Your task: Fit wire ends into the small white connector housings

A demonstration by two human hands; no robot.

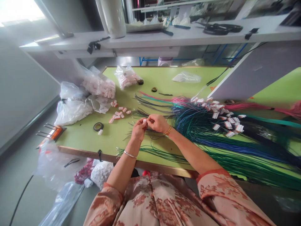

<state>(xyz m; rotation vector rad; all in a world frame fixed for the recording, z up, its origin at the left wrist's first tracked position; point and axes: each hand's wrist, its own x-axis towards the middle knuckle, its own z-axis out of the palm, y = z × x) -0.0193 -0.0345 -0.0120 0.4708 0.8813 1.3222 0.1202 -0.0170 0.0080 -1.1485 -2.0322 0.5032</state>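
My left hand pinches a small white connector housing over the green tabletop. Right against it, my right hand is closed, its fingertips meeting the connector; a thin wire may be between them, but it is too small to make out. Dark wires with bare metal tips fan out just behind both hands. Beside my right forearm lies a thick bundle of teal and blue wires. Many of its ends carry white connectors. Loose white-and-orange connectors are scattered left of my hands.
Plastic bags of connectors sit at the back left. A roll of black tape lies left of my hands. Green wires run along the front edge. Scissors rest on the raised white shelf. An upright panel stands at right.
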